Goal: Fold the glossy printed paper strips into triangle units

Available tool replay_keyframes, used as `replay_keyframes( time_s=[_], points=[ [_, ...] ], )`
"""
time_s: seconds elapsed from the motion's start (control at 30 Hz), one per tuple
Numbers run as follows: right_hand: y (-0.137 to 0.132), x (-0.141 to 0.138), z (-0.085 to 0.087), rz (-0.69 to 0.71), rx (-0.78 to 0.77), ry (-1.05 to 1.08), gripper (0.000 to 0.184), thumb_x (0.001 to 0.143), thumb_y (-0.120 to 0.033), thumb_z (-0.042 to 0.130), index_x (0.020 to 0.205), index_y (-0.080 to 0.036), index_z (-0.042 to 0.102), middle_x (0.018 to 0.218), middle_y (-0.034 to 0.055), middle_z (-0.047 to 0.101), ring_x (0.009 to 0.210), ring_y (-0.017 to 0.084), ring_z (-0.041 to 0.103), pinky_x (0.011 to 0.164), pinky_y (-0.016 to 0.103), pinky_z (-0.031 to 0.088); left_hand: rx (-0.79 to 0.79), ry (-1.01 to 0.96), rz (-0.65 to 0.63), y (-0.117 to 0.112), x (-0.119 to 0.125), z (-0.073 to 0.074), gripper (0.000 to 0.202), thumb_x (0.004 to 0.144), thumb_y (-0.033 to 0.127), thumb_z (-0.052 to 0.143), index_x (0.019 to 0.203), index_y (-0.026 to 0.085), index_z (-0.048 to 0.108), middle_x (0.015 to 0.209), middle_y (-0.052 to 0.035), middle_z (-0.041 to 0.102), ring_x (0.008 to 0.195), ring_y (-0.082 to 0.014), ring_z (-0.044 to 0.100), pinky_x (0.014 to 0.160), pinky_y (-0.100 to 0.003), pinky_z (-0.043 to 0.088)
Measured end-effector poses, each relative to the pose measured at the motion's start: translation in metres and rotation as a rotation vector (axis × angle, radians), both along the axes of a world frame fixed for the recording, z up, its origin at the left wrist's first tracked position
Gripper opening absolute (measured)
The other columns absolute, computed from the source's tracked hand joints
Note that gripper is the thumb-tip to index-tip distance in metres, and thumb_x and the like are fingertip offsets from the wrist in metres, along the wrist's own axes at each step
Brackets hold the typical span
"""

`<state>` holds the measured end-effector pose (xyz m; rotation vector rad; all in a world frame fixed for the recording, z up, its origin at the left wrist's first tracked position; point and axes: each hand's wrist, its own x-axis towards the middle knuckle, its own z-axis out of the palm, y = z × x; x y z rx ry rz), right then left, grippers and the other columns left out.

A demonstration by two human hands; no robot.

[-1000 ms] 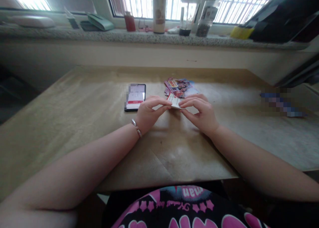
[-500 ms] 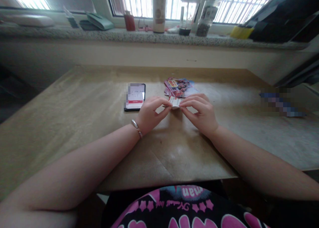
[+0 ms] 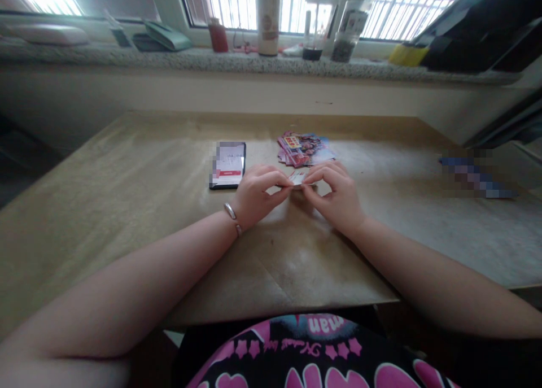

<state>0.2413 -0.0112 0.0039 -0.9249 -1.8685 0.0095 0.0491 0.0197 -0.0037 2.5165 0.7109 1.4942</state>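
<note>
A small piece of printed paper (image 3: 298, 179), white with some red, is held just above the table between my two hands. My left hand (image 3: 261, 191) pinches its left side between thumb and fingers. The right side is pinched by my right hand (image 3: 334, 195). Fingers cover much of the paper, so its full shape is hidden. Just beyond the hands lies a fanned pile of colourful printed leaflets (image 3: 302, 149) with a yellow price patch. A phone (image 3: 228, 165) with a lit screen lies to the left, close to my left hand.
The table (image 3: 169, 151) has a brownish, shiny cover. A blurred bluish flat item (image 3: 478, 177) lies at the right. Along the stone windowsill (image 3: 237, 65) stand a red bottle (image 3: 218, 36), a tall cylinder (image 3: 268, 18), a clear container (image 3: 349, 32) and a yellow object (image 3: 407, 54).
My right hand has shifted slightly left and inward, and less of the paper's printed face shows between the fingers. My left hand keeps its pinch. The view has moved very slightly.
</note>
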Motion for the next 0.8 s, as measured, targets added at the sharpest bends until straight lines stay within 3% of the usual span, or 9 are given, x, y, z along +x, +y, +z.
replay_keyframes(
  time_s=[0.23, 0.57, 0.8],
  points=[
    [0.0014, 0.0023, -0.0019, -0.068, -0.009, 0.042, 0.007, 0.08, -0.021, 0.068, 0.081, -0.026, 0.063, 0.08, 0.0012, 0.068, 0.085, 0.021, 0.062, 0.08, 0.039, 0.05, -0.043, -0.051, 0.027, -0.0006, 0.0004, -0.0017, 0.007, 0.082, 0.013, 0.063, 0.076, 0.017, 0.063, 0.074, 0.0006, 0.063, 0.069, -0.0108, 0.058, 0.064, -0.023, 0.047],
    [0.0015, 0.0025, -0.0029, -0.019, 0.034, 0.005, 0.007, 0.082, -0.021, 0.066, 0.082, -0.027, 0.064, 0.081, 0.0009, 0.069, 0.087, 0.021, 0.062, 0.083, 0.041, 0.049, -0.043, 0.027, 0.077, -0.0014, 0.0017, -0.0009, 0.01, 0.082, 0.012, 0.058, 0.083, 0.019, 0.065, 0.074, 0.0005, 0.062, 0.07, -0.0112, 0.057, 0.064, -0.023, 0.046],
    [0.0018, 0.0045, -0.0017, 0.021, -0.045, 0.046, 0.009, 0.08, -0.016, 0.065, 0.081, -0.025, 0.063, 0.083, 0.0017, 0.07, 0.088, 0.021, 0.062, 0.084, 0.041, 0.05, -0.048, -0.005, 0.055, 0.0006, 0.0002, -0.0018, 0.009, 0.08, 0.012, 0.06, 0.078, 0.018, 0.067, 0.071, 0.0004, 0.062, 0.068, -0.0114, 0.057, 0.063, -0.023, 0.046]
  ],
)
